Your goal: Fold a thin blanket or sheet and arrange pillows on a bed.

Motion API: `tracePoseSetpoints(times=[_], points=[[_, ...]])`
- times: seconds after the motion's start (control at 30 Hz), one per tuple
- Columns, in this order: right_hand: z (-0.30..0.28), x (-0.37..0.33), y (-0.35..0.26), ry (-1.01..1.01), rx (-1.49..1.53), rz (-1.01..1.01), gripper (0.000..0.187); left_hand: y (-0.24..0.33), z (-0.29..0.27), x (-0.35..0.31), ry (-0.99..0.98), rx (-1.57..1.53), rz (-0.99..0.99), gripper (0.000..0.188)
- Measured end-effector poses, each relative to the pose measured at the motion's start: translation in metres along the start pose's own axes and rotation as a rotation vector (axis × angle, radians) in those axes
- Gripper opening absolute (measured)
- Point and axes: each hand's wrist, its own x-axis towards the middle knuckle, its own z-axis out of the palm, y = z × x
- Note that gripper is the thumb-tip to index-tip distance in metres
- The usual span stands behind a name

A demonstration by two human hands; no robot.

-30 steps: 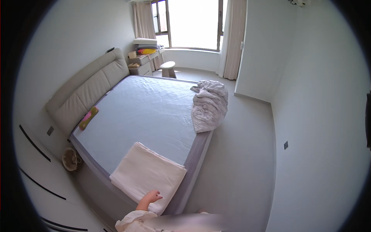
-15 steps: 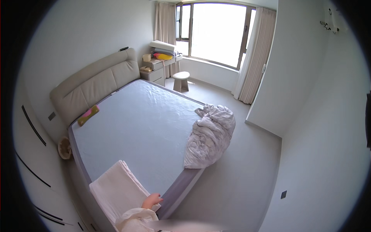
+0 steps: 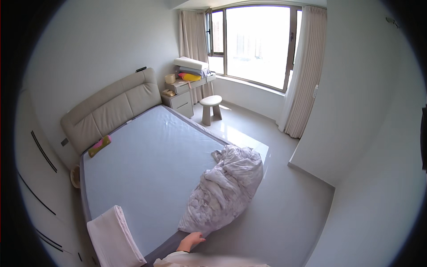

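1 hand [image 3: 191, 241] in view at the lower edge, fingers loosely spread, reaching to the bottom hem of the duvet [image 3: 224, 190]; touching or just short of it, no grip seen. Which hand it is cannot be told; the other is out of view. Duvet lies bunched on the bed [image 3: 147, 169] by its foot edge, spilling floorward. Folded white sheet [image 3: 113, 238] rests on the near corner, apart from the duvet.

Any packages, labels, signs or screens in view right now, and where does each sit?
No screens, signs or readable labels show.
Pink and yellow oblong packet-like item: on the pale blue mattress near the beige padded headboard; too small to tell if it is a package.
Small dark wall plate: left of the headboard.
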Motion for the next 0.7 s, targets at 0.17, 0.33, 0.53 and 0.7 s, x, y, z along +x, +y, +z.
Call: tracePoseSetpoints(times=[0.17,0.33,0.53,0.7], points=[[-0.060,0.214,-0.070,0.182,0.033,-0.129,0.030,0.062,-0.038,0.070,0.164,-0.173,-0.124,0.048],[-0.107,0.343,-0.313,-0.034,0.111,-0.375,0.031,0.081,-0.060,0.149,0.300,-0.190,-0.307,0.047],[-0.076,0.427,-0.433,-0.178,0.167,-0.369,0.033,0.167,-0.121,0.320,0.260,-0.202,-0.303,0.043],[-0.022,0.501,-0.566,-0.303,0.234,-0.389,0.034,0.281,-0.188,0.460,0.315,-0.270,-0.131,0.045]])
